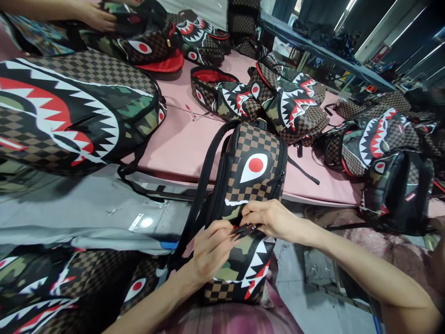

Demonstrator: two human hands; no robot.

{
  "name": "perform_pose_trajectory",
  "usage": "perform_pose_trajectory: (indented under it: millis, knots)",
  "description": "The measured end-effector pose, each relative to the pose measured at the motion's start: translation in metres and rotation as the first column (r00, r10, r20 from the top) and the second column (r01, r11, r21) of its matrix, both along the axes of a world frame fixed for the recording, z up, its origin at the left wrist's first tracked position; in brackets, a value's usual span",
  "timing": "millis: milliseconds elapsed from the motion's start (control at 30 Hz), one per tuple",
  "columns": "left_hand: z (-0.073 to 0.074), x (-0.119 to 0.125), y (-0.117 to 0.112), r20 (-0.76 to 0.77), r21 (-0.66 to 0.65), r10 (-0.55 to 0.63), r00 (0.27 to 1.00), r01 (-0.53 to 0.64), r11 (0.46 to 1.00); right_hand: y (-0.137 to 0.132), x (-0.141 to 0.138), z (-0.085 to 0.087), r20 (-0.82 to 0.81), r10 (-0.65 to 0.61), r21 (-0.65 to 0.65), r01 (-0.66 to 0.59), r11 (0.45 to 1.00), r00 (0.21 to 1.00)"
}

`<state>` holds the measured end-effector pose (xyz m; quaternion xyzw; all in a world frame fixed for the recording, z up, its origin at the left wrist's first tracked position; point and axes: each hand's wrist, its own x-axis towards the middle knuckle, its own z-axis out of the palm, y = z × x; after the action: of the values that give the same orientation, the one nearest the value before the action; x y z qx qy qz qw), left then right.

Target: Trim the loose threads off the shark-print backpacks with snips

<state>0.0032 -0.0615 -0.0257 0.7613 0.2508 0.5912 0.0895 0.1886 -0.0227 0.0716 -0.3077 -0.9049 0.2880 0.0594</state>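
Note:
A backpack with brown-and-black checks, camouflage patches, a red-and-white eye and a shark mouth lies on its back or side in front of me, partly over the table edge, its lower end near my lap. Around the middle of it, my left hand has its fingers closed on a dark edge of the bag. My right hand pinches the same dark edge from the other side. A small dark, shiny part shows between the fingertips; I cannot make out exactly what it is. A black strap runs along the bag's left side.
A pink-topped table bears several similar shark bags, among them a large backpack at left. A co-worker's hand touches a bag at top left. More bags lie low at left. Red-handled snips rest on the table.

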Motion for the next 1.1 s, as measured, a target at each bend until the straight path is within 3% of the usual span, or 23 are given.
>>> perform_pose_trajectory:
  millis: [167,333,400,500,600,700,800,933,1000,1100]
  knots:
    - [0.002,-0.001,-0.001,-0.029,-0.065,0.042,0.999,-0.044,0.997,0.014,-0.008,0.002,0.102,0.123,-0.038,-0.12,0.992,0.987]
    - [0.002,-0.005,-0.001,-0.014,-0.122,0.017,1.0,-0.018,0.992,0.011,-0.015,-0.003,0.278,0.101,0.056,-0.121,0.991,0.955]
    - [0.0,-0.006,-0.001,-0.006,-0.125,-0.003,1.0,0.002,0.992,0.007,-0.018,-0.005,0.258,0.055,0.056,-0.072,0.996,0.964]
    - [-0.003,-0.006,-0.001,0.026,-0.145,-0.031,0.999,0.034,0.989,0.004,-0.018,0.0,0.086,-0.122,-0.009,0.124,0.992,0.989]
    - [-0.003,-0.005,-0.002,0.048,-0.153,-0.049,0.998,0.056,0.987,0.003,-0.01,0.009,-0.061,-0.34,-0.096,0.333,0.938,0.939]
    - [0.005,-0.007,-0.001,0.029,-0.154,-0.047,0.998,0.051,0.987,-0.004,0.003,0.013,0.004,-0.403,-0.064,0.402,0.913,0.915]
    - [0.023,-0.014,0.006,-0.17,-0.292,-0.053,0.984,0.001,0.956,-0.018,0.012,0.011,0.151,-0.377,-0.006,0.382,0.924,0.914]
    - [0.049,-0.021,0.035,-0.493,-0.416,-0.23,0.839,0.004,0.909,-0.036,0.015,0.004,0.093,-0.347,0.013,0.348,0.938,0.933]
    - [0.06,-0.018,0.051,-0.598,-0.474,-0.382,0.704,0.074,0.878,-0.04,0.015,0.001,0.051,-0.342,0.04,0.34,0.939,0.938]
    - [0.076,-0.006,0.066,-0.674,-0.602,-0.522,0.523,0.02,0.798,-0.042,0.017,0.0,0.082,-0.331,0.085,0.324,0.942,0.94]
